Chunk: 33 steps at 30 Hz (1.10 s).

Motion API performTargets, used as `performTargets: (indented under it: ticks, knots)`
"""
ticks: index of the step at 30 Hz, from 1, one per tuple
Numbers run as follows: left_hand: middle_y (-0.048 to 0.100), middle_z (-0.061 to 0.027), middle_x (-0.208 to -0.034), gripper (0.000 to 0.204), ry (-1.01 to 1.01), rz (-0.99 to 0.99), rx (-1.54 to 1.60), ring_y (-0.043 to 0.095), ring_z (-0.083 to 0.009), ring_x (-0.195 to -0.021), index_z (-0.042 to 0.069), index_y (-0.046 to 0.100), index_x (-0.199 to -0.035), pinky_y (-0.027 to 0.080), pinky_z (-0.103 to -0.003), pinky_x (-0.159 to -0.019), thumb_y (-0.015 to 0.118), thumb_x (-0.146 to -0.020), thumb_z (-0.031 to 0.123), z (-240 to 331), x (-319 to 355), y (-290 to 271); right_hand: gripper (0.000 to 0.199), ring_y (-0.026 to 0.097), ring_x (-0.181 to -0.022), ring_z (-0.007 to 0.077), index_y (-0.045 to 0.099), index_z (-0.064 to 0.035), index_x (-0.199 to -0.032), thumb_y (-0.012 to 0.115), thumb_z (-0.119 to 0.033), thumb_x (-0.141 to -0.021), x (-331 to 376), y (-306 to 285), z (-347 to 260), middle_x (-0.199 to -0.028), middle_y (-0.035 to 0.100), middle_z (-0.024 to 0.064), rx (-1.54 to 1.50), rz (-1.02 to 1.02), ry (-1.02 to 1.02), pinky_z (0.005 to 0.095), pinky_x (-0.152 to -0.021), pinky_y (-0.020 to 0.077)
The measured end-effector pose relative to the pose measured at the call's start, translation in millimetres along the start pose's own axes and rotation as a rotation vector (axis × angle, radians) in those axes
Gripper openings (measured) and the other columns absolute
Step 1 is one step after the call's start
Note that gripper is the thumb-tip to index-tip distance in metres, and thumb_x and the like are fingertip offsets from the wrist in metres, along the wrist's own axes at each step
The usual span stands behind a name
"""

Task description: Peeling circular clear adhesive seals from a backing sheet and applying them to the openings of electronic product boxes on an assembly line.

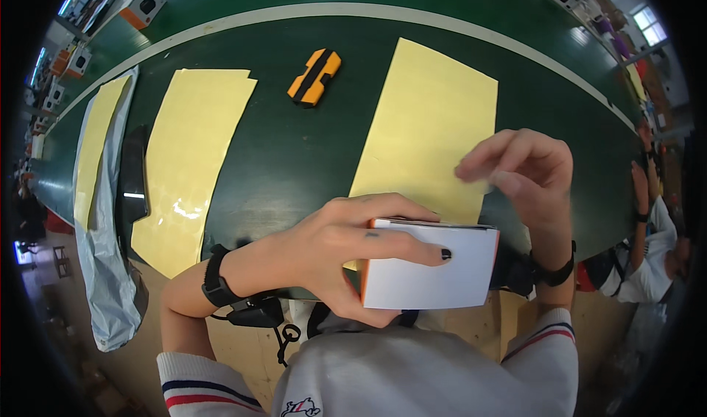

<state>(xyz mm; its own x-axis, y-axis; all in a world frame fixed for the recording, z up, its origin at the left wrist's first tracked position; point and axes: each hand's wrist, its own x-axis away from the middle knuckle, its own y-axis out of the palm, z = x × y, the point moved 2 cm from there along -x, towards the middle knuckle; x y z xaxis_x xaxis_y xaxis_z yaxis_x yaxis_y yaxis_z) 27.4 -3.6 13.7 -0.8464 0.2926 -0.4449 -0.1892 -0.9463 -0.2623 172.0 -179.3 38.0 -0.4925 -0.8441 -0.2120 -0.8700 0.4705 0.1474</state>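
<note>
My left hand (331, 244) is closed around a small white box (427, 275) with orange side edges. Its fingers lie across the top and front face, and the thumb is low at the left side. Above and right of the box, my right hand (529, 170) is raised over the edge of a yellow sheet (434, 122). Its fingers are bent, with the thumb and forefinger tips apart and slightly blurred; I make out nothing between them. The box's lower left corner overlaps my left fingers, and its back is hidden.
An orange and black tool-like block (315, 77) lies on the green table (294, 152). Another yellow sheet (188, 144), a black flat object (134, 174) and a grey plastic bag (110, 292) are at the left. A co-worker's arm (639, 211) shows at far right.
</note>
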Motion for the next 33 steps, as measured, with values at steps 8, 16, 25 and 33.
performTargets:
  ticks: [8,16,25,33]
  knots:
    - [0.059,-0.0248,-0.112,0.048,0.069,0.039,-0.019,0.066,-0.0331,-0.092,0.010,0.071,-0.098,0.056,-0.035,-0.076,0.082,-0.052,0.018,-6,4,3,0.007,0.067,-0.090,0.0222,0.062,0.0044,-0.081,0.063,0.008,-0.075,-10,9,4,-0.094,0.068,0.0214,0.033,-0.189,0.018,0.0334,-0.081,0.0535]
    - [0.060,-0.0140,-0.106,0.054,0.093,0.080,-0.034,0.063,-0.0261,-0.083,0.018,0.069,-0.105,0.054,-0.031,-0.066,0.079,-0.053,0.020,-10,7,5,0.012,0.068,-0.084,0.0197,0.064,0.0033,-0.077,0.065,0.009,-0.067,-12,13,7,-0.090,0.069,0.0190,0.082,-0.253,0.038,0.0312,-0.078,0.0546]
    - [0.061,-0.0137,-0.104,0.054,0.067,0.070,-0.048,0.064,-0.0255,-0.081,0.019,0.069,-0.106,0.054,-0.032,-0.065,0.080,-0.053,0.021,-5,7,2,0.010,0.069,-0.082,0.0178,0.066,0.0021,-0.078,0.065,0.007,-0.069,-10,11,5,-0.090,0.070,0.0172,0.142,-0.298,-0.003,0.0279,-0.075,0.0553]
    - [0.061,-0.0138,-0.106,0.053,0.069,0.041,-0.040,0.064,-0.0265,-0.085,0.018,0.069,-0.107,0.055,-0.032,-0.068,0.079,-0.055,0.020,-7,8,3,0.009,0.070,-0.078,0.0173,0.067,-0.0031,-0.077,0.070,-0.001,-0.068,-5,18,-1,-0.090,0.071,0.0125,0.275,-0.301,-0.075,0.0242,-0.071,0.0551]
